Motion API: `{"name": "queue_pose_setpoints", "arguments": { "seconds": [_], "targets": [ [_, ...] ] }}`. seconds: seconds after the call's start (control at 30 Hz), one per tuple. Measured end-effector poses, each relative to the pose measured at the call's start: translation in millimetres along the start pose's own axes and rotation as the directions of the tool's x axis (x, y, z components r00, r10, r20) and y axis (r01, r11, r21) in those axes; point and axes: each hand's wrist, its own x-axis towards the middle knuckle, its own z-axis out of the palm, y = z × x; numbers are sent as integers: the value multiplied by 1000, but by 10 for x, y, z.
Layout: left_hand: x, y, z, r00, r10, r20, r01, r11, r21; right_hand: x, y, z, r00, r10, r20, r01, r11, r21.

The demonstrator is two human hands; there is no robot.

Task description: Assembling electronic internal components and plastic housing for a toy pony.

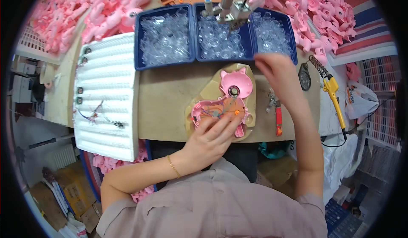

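Note:
A pink animal-shaped toy shell half (238,83) lies in a tan shaped fixture (250,119) at the table's front edge. In its round head sits a dark ring-shaped part (233,91). An orange piece (229,107) and thin wires fill its lower body. My left hand (210,138) lies over that lower body, fingers stretched out and resting on the orange piece. My right hand (272,70) is raised right of the shell, by the near edge of the right blue bin (293,47). Its fingers are bent and blurred, so anything between them cannot be made out.
Blue bins (138,38) of clear plastic pieces stand behind the fixture, beneath a metal tool head (233,13). Left is a white ridged foam tray (106,132) with small wired parts. A red-handled tool (279,121) and a yellow soldering iron (335,102) lie right. Pink shells (314,13) are heaped behind.

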Motion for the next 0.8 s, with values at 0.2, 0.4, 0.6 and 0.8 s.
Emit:
{"name": "queue_pose_setpoints", "arguments": {
  "seconds": [0.2,0.4,0.6,0.8],
  "targets": [
    [70,-10,-340,988,-99,116,117,981,-157,864,364,566,925,-378,22,338,799,-498],
    [305,-2082,-831,900,-395,-183,418,903,103,714,308,509,943,-325,-70,282,895,-345],
    [181,-3574,-716,726,-681,92,456,578,677,695,201,404,948,-318,-33,298,918,-262],
    [134,-3850,-776,885,-452,-117,409,630,660,582,380,245,941,-276,-196,262,960,-96]
  ]
}}
